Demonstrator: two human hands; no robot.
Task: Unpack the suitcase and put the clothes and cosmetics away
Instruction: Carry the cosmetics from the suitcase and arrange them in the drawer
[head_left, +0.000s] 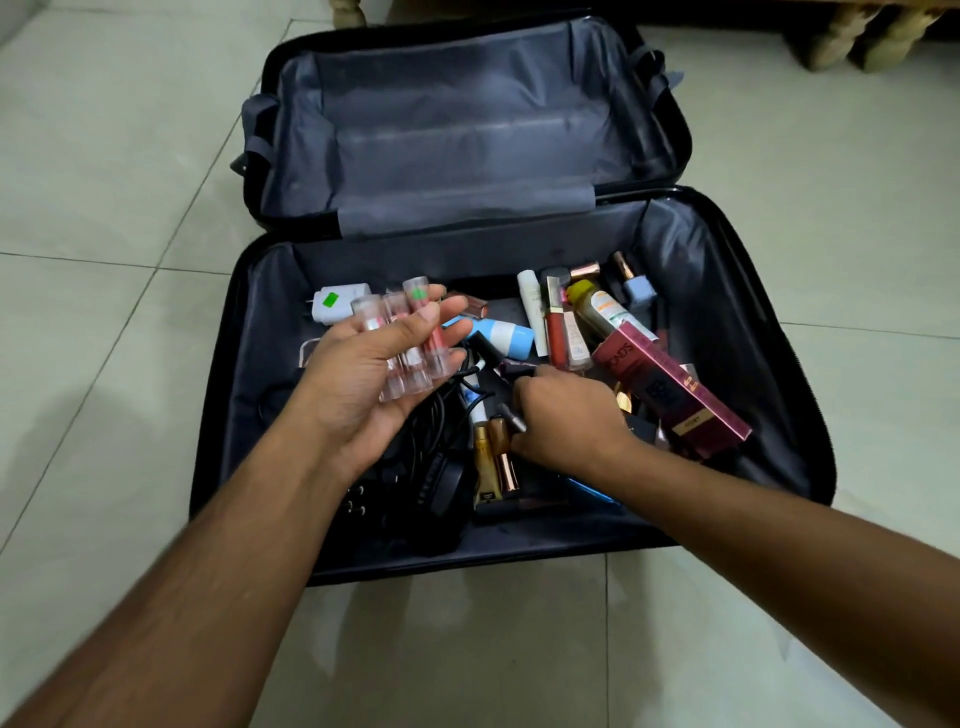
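- My suitcase (727, 364) lies open on the tiled floor (104, 208); its far half is bare lining, with no clothes in sight, so I judge that part done.
- The cosmetics (571, 322) are what is left, heaped toward the near half's right and far edges.
- My left hand (358, 374), palm up above the left side, has its fingers (421, 317) curled round a bundle of clear lipstick tubes (410, 348).
- My right hand (566, 421) is down in the middle of the pile, fingers bent onto a dark stick (514, 418).
- A black cable tangle (415, 467) and white charger (337, 304) crowd the left.
- Open floor surrounds the case; furniture legs (857, 41) stand beyond its far right corner.
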